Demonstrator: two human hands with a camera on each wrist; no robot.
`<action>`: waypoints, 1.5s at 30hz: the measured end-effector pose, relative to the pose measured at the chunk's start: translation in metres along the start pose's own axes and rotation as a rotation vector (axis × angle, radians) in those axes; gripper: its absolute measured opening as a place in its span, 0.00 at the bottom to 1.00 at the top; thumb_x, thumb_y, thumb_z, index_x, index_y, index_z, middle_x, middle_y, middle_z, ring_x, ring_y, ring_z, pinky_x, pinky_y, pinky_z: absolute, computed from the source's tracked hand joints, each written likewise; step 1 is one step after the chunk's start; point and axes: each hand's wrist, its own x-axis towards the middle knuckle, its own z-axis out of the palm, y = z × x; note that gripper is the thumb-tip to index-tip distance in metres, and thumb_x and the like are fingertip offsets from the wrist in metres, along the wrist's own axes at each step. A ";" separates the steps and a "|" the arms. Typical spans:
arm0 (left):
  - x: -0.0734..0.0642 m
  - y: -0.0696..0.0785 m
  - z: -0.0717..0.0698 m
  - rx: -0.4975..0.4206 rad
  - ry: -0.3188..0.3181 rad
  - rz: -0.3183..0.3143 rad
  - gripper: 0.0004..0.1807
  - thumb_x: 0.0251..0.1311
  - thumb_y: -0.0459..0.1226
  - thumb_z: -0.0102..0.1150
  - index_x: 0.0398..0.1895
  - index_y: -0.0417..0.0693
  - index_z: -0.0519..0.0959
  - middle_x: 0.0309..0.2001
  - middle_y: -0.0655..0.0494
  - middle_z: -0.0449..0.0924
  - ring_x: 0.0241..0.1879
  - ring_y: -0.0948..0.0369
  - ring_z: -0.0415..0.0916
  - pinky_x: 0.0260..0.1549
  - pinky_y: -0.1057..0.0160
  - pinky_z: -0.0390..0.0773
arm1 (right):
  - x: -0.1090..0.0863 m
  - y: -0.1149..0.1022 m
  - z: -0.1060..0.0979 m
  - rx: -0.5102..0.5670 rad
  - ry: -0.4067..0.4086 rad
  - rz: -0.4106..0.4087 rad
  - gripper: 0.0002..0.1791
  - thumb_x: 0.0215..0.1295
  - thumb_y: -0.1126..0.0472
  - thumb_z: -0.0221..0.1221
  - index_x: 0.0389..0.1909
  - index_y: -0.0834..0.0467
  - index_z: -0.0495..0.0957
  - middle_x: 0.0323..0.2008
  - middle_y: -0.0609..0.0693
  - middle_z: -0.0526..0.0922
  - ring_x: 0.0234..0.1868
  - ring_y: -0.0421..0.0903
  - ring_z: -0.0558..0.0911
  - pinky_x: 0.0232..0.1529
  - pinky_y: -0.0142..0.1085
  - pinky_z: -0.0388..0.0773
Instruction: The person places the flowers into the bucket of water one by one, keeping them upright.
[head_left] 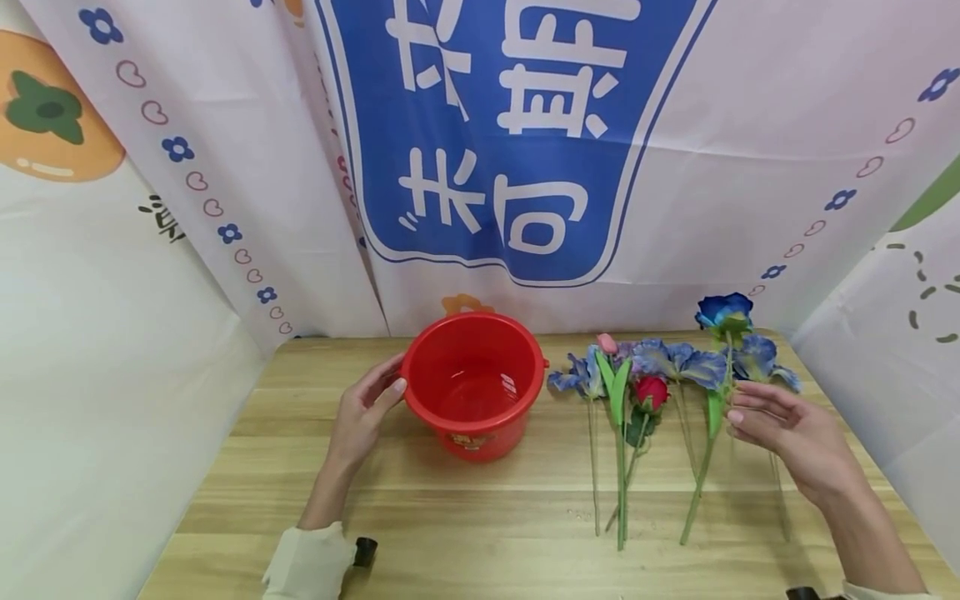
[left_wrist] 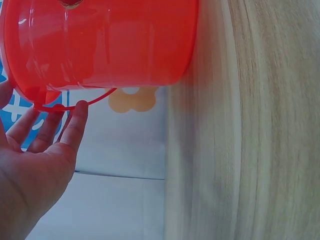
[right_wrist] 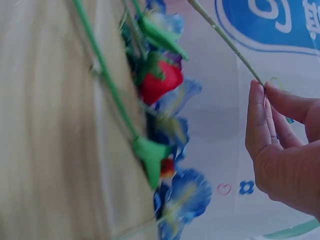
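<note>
A red plastic bucket (head_left: 468, 433) stands upright on the wooden table, its mouth facing up. My left hand (head_left: 367, 412) is at its left side, thumb and fingertips against the rim. In the left wrist view the extended fingers (left_wrist: 75, 127) touch the thin red handle (left_wrist: 102, 96). My right hand (head_left: 798, 433) pinches the stem (right_wrist: 232, 47) of a blue artificial rose (head_left: 723, 312) between thumb and fingertips. Its bloom rises above the hand in the head view. Other artificial flowers lie beside and behind this hand, including a red rose (head_left: 651, 392) and a pink tulip (head_left: 607, 343).
Several blue irises (head_left: 678, 362) lie with their blooms toward the back edge and stems toward the front. A printed cloth (head_left: 750, 167) hangs behind the wooden table (head_left: 450, 533), with white cloth at both sides. The bucket stands left of the flowers.
</note>
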 end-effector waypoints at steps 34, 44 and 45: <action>0.000 -0.003 -0.003 0.027 -0.032 0.022 0.27 0.79 0.36 0.57 0.78 0.43 0.72 0.74 0.39 0.75 0.64 0.70 0.77 0.59 0.77 0.81 | 0.057 -0.078 0.139 -0.120 -0.055 -0.141 0.31 0.71 0.68 0.68 0.73 0.65 0.73 0.50 0.43 0.87 0.50 0.39 0.90 0.50 0.34 0.91; 0.000 -0.003 -0.003 0.027 -0.040 0.021 0.27 0.79 0.36 0.57 0.78 0.43 0.72 0.74 0.39 0.74 0.63 0.73 0.76 0.59 0.78 0.81 | 0.075 -0.092 0.171 -0.090 -0.072 -0.205 0.30 0.71 0.69 0.68 0.73 0.63 0.75 0.51 0.44 0.87 0.49 0.40 0.90 0.51 0.35 0.91; 0.000 -0.003 -0.002 0.024 -0.040 0.021 0.27 0.79 0.36 0.57 0.78 0.43 0.72 0.74 0.39 0.74 0.63 0.73 0.76 0.59 0.77 0.81 | 0.077 -0.093 0.174 -0.085 -0.076 -0.213 0.30 0.71 0.69 0.68 0.73 0.62 0.75 0.51 0.45 0.87 0.49 0.40 0.90 0.51 0.35 0.91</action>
